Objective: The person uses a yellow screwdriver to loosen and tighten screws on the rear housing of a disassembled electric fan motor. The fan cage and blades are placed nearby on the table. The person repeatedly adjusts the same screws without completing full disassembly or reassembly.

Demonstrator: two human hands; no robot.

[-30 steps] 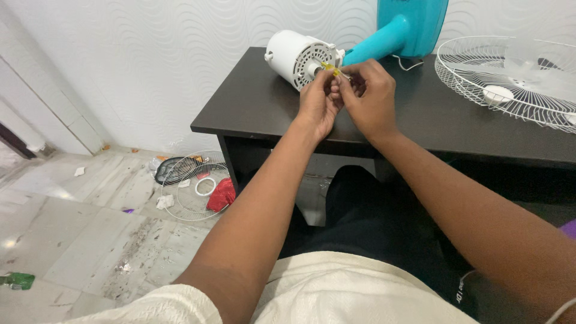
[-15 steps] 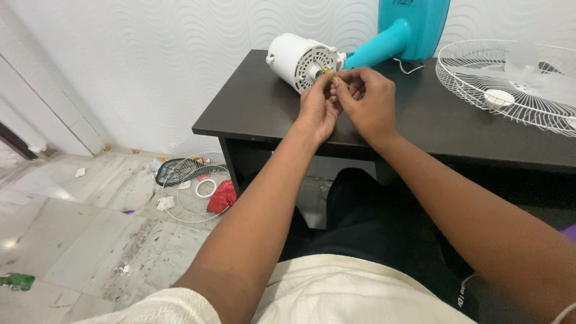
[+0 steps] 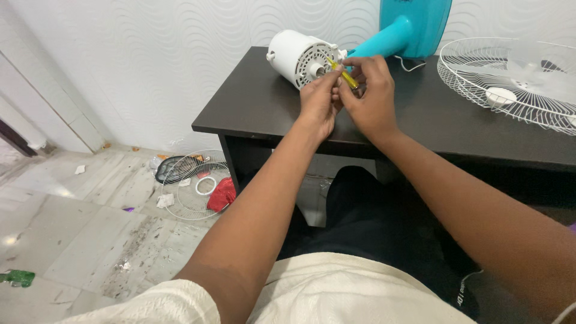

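Partly hidden between both hands, a yellow screwdriver [image 3: 343,73] is pinched by the right hand [image 3: 369,90]; the left hand [image 3: 318,99] seemingly steadies its tip at the white motor housing [image 3: 298,57], beside a wire fan guard [image 3: 510,81].

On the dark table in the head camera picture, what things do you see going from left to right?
White fan motor housing → left hand → right hand holding a yellow screwdriver → white wire fan guard.

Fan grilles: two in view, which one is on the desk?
The white wire grille at the desk's right end, right of both hands. The other grille lies on the floor beside the desk.
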